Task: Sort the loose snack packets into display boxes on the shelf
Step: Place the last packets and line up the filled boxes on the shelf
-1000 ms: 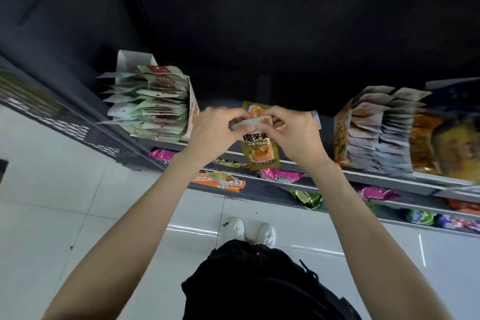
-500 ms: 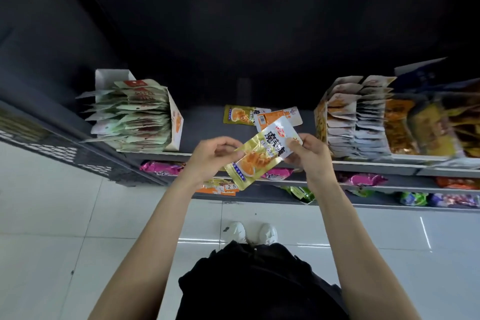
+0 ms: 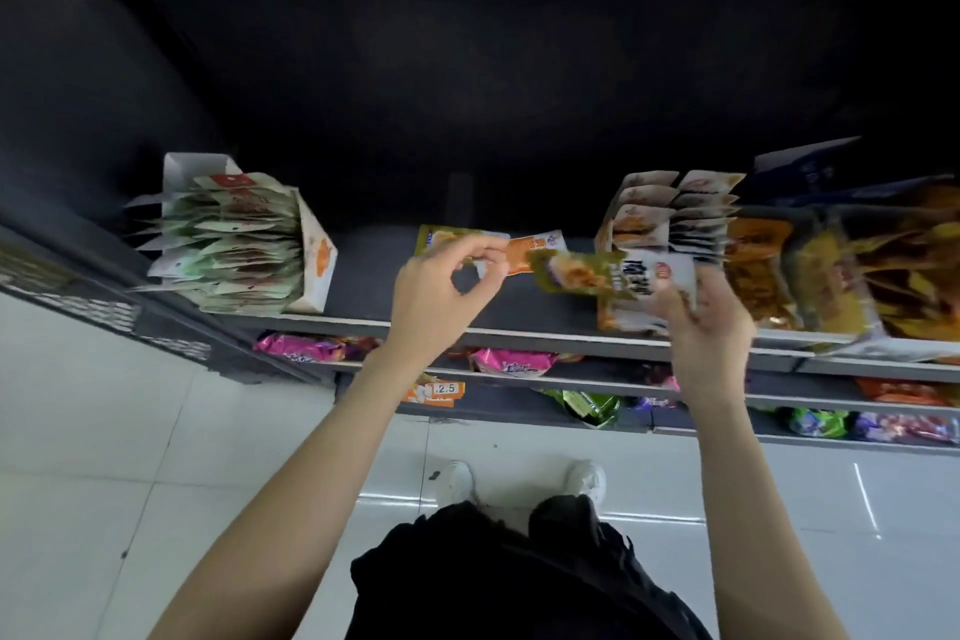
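My right hand grips a yellow-green snack packet by its white end, just in front of the right display box of upright packets. My left hand hovers over the dark shelf with thumb and fingers curled and nothing visibly held. Two loose packets lie flat behind it: a yellow one and an orange-and-white one. At the left stands a white display box packed with green and red packets.
Large orange and yellow bags crowd the shelf's right end. Lower shelves hold pink, green and purple packets and a price tag. White floor tiles and my white shoes lie below.
My left hand has let go of the yellow-green packet. My right hand has carried it to the right, up to the right display box.
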Demonstrator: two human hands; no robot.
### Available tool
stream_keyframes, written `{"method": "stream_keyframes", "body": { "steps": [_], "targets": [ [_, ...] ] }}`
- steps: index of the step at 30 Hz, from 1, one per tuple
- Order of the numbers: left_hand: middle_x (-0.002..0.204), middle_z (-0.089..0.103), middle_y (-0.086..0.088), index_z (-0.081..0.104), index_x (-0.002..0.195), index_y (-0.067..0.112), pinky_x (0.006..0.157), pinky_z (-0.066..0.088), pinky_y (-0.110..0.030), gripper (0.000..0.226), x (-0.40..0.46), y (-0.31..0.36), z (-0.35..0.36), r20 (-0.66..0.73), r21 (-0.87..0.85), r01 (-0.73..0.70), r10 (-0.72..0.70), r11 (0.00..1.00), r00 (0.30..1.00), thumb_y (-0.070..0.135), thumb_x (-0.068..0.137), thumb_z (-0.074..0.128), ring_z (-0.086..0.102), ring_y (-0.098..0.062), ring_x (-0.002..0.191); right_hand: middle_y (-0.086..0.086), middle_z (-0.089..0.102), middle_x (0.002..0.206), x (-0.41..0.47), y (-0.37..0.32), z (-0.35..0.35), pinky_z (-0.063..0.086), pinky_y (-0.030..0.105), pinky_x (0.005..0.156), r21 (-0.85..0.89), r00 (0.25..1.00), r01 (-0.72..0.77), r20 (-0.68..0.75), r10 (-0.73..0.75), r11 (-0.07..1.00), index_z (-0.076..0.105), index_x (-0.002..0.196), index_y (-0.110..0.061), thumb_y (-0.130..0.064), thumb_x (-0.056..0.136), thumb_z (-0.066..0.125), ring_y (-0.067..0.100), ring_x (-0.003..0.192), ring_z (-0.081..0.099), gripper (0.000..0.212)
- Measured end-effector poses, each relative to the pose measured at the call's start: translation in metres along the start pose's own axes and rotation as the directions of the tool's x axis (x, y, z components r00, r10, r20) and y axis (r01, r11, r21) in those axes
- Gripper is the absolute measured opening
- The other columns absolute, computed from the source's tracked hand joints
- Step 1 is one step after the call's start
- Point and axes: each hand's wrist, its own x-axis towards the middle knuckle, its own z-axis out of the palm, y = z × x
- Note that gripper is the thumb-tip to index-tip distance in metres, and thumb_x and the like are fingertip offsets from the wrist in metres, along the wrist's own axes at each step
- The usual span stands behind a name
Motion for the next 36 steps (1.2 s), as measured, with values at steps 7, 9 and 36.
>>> {"method": "stream_keyframes", "body": {
  "steps": [7,9,36],
  "targets": [
    [0.105,0.068,0.008,0.065,0.113,0.021,0.085,0.046,-0.027,0.028,0.042,0.044,0.128,0.132,0.102,-0.078,0.064,0.992,0.989,0.029,0.087,0.057,0.055,-0.014,0.104,-0.004,0.058,0.078,0.06,0.047,-0.102,0.037,0.006,0.055,-0.043,0.913,0.075,-0.398,-0.086,0.996,0.061,0.098,-0.003,-0.023,0.095,0.056,-0.004,0.063,0.051,0.021],
    [0.121,0.062,0.002,0.058,0.124,0.023,0.096,0.04,-0.035,0.036,0.052,0.051,0.166,0.268,0.22,-0.085,0.024,0.972,0.963,0.03,0.09,0.057,0.049,-0.019,0.116,-0.011,0.054,0.074,0.081,0.053,-0.117,0.034,0.004,0.052,-0.092,0.923,0.139,-0.349,-0.162,0.986,0.062,0.096,-0.002,-0.018,0.096,0.055,-0.009,0.061,0.051,0.017],
    [0.091,0.068,0.005,0.066,0.091,0.016,0.082,0.042,-0.026,0.017,0.03,0.019,0.197,-0.168,0.276,0.01,0.038,0.961,0.985,0.024,0.087,0.052,0.06,-0.013,0.087,0.006,0.071,0.094,0.142,0.088,-0.056,0.05,0.036,0.076,-0.5,0.763,0.636,0.294,-0.576,0.588,0.071,0.1,-0.012,-0.004,0.083,0.064,0.028,0.087,0.062,0.019]
  ]
}}
